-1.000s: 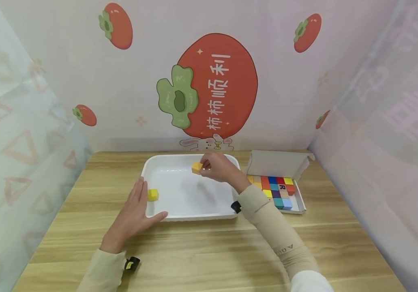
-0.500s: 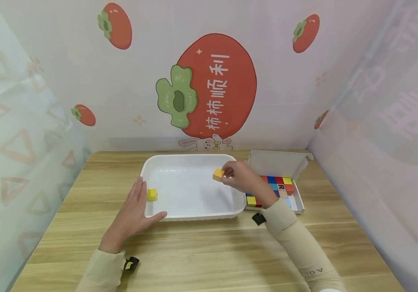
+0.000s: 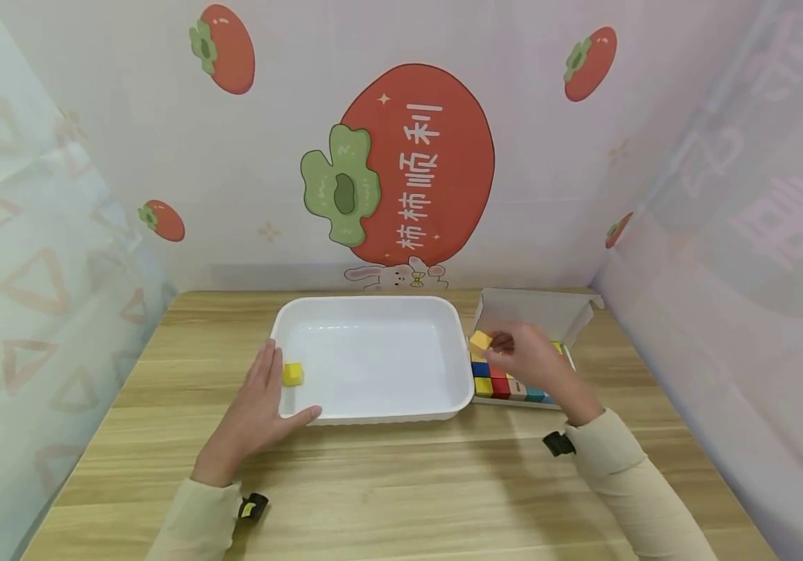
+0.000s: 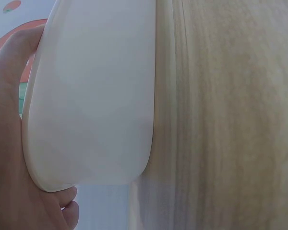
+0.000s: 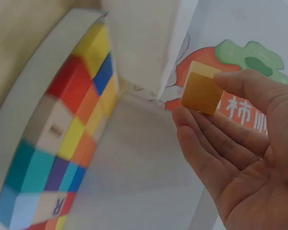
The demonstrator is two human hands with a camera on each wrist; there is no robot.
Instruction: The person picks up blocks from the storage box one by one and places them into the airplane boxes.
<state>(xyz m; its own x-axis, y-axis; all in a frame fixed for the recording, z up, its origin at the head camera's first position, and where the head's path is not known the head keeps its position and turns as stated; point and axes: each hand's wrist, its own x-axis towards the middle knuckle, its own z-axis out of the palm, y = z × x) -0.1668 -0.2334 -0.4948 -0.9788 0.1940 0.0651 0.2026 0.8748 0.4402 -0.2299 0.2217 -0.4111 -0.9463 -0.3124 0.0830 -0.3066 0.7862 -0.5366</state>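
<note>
The right hand (image 3: 527, 358) pinches an orange cube (image 3: 480, 341) between thumb and fingertips (image 5: 201, 125); the cube juts out to the left of the grip, one corner tipped up, clear of everything below it. In the right wrist view the cube (image 5: 202, 88) sits at the very ends of the fingers, with the rest of the hand (image 5: 240, 158) curved loosely behind it.

Directly under the grip lies an open box (image 3: 569, 354) filled with coloured cubes (image 3: 492, 386) packed side by side in rows: yellow, red, blue, teal, orange and others, one pale cube marked with the letter R (image 5: 55, 205). The hand covers much of the rows in the head view. The box's white lid (image 3: 534, 310) stands up just beyond the hand, toward the wall.

Left of the grip, touching or just beside the box, is a white tray (image 3: 373, 417). A yellow cube (image 3: 293, 374) lies inside it at its far left side, well apart from the held cube.

The left hand (image 3: 254, 417) rests flat against that left end of the tray, fingers straight along the outside of the rim and the thumb spread along the near rim; it holds nothing. The left wrist view shows the tray's rounded corner (image 4: 86, 120) sitting in the crook of the hand (image 4: 9, 158). Everything stands on a wooden table (image 3: 408, 483).
</note>
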